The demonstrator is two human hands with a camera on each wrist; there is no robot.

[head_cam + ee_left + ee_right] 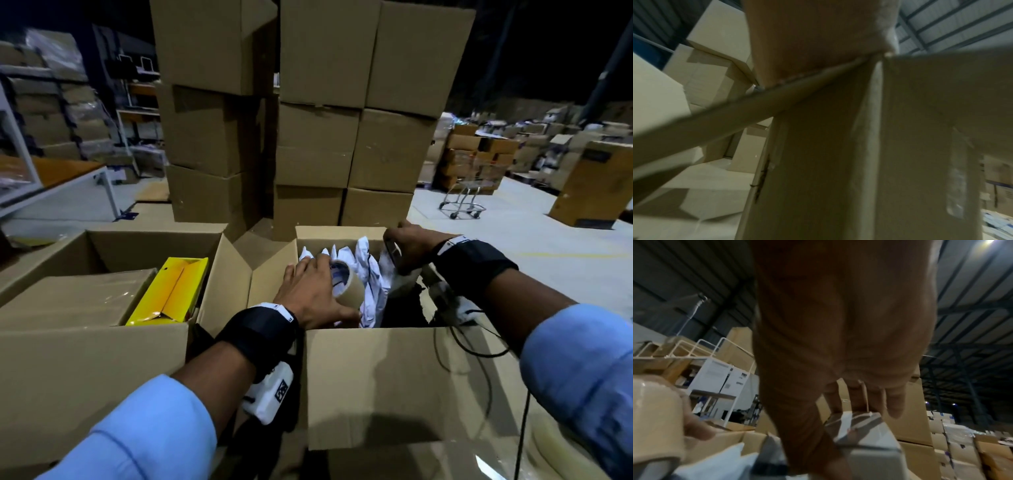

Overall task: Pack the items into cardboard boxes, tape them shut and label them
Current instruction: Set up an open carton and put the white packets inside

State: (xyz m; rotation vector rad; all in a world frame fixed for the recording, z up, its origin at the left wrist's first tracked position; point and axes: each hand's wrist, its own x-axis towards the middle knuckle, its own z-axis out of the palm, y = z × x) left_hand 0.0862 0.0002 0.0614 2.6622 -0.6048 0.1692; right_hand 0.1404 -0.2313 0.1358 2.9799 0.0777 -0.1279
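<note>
An open cardboard box (376, 377) stands in front of me, with several white wrapped packages (364, 270) upright inside. My left hand (315, 294) reaches over the box's left side and grips a roll of brown tape (347, 284) just above the packages. My right hand (411, 246) is at the far right corner and grips a white and grey package (394, 257). In the right wrist view my right hand's fingers (859, 399) and thumb clasp that package (865, 439), with the tape roll (655, 418) at the left. The left wrist view shows only my palm (813, 32) and the box wall (920, 129).
A larger open box (68, 377) on the left holds a yellow carton (171, 291) and a sealed brown carton (75, 298). Tall stacks of cartons (308, 120) rise right behind. A black cable (479, 349) hangs over the near right flap. A trolley (466, 192) stands far right.
</note>
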